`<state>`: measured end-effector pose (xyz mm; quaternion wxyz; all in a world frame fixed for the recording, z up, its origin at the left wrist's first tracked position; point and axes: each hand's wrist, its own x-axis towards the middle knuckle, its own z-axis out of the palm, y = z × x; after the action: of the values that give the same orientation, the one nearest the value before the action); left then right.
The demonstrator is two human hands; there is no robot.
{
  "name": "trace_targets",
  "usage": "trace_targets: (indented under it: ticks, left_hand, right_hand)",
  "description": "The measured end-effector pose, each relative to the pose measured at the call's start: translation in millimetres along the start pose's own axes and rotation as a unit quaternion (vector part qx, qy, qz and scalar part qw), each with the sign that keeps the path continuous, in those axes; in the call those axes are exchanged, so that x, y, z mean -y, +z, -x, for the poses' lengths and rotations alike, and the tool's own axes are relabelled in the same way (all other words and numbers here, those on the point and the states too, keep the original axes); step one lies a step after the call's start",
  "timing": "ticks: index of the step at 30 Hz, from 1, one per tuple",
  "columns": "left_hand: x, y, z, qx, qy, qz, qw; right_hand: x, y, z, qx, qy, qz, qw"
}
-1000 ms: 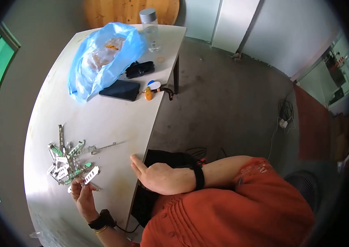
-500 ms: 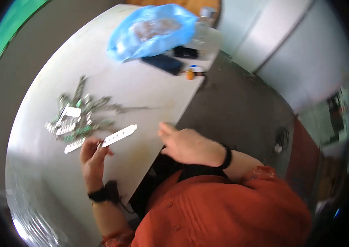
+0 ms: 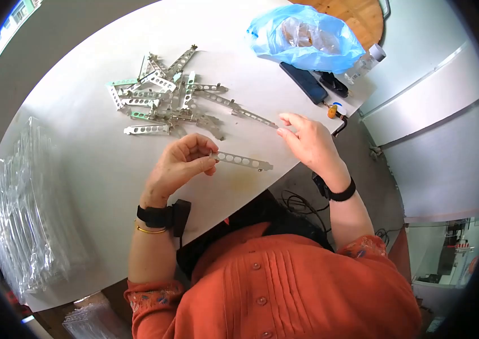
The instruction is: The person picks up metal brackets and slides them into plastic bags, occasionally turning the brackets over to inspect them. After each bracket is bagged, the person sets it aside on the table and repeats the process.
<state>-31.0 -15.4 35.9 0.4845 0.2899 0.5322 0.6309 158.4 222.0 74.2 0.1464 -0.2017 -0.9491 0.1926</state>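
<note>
My left hand [image 3: 180, 165] pinches one end of a flat metal bracket with a row of holes [image 3: 243, 161], held just above the white table [image 3: 81, 147]. My right hand [image 3: 307, 141] hovers over the table edge, fingers loosely spread, its fingertips close to another thin metal strip [image 3: 253, 117] lying on the table; it holds nothing. A heap of several similar metal brackets [image 3: 160, 96] lies farther out on the table, beyond my left hand.
A blue plastic bag [image 3: 304, 35], a dark phone [image 3: 303, 82], a black case [image 3: 334, 85] and an orange tag [image 3: 333, 110] sit at the far right corner. A stack of clear plastic sleeves [image 3: 24, 214] lies at the left. The table edge runs below my hands.
My view has swung over the table. My left hand has lifted one bracket out from the heap toward me, and my right hand has come up from the table edge toward it.
</note>
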Motion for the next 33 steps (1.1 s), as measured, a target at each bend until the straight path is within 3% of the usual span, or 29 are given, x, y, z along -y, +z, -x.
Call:
trace_targets:
  ticks: [10,13,15,18,21,23,24,26,28,30,33]
  left_hand:
    - [0.7,1.5,-2.8,0.005,-0.036,-0.1,0.994]
    - [-2.9,6.2,0.1,-0.015,-0.083,-0.159,0.984]
    - [-6.5,7.8,0.8,-0.02,-0.067,-0.222,0.973]
    - [-3.2,5.7,0.5,-0.014,-0.056,-0.235,0.97]
    - [-0.9,0.6,0.5,-0.006,-0.037,-0.276,0.96]
    - [-1.8,0.7,0.6,-0.004,-0.045,-0.262,0.964]
    - [-2.2,2.5,0.0,-0.004,-0.058,-0.248,0.967]
    - [-6.3,4.7,-0.3,-0.007,-0.063,-0.248,0.967]
    - [-5.4,2.4,1.5,-0.019,-0.073,-0.25,0.965]
    - [0.7,3.7,-2.2,-0.096,0.003,-0.171,0.981]
    - [-8.3,4.4,0.3,-0.117,0.012,-0.078,0.99]
  right_hand:
    - [-14.3,32.8,-20.4,0.011,-0.01,0.014,1.0]
    - [-15.5,39.5,-23.6,0.007,0.004,0.017,1.0]
    - [-12.8,39.0,-23.1,0.0,0.011,0.019,1.0]
    - [-13.4,31.6,-18.9,-0.022,0.015,-0.041,0.999]
    - [-11.7,26.0,-15.6,-0.014,0.08,-0.137,0.987]
    - [-11.1,21.6,-10.6,-0.002,0.104,-0.269,0.958]
    - [-11.2,18.1,-7.9,-0.005,0.106,-0.265,0.958]
    - [-6.9,12.2,-4.3,0.067,0.162,-0.37,0.912]
    - [3.2,6.4,0.0,0.087,0.173,-0.398,0.897]
    - [14.0,1.4,4.5,0.118,0.192,-0.425,0.877]
    - [31.2,-0.4,10.7,0.165,0.184,-0.414,0.876]
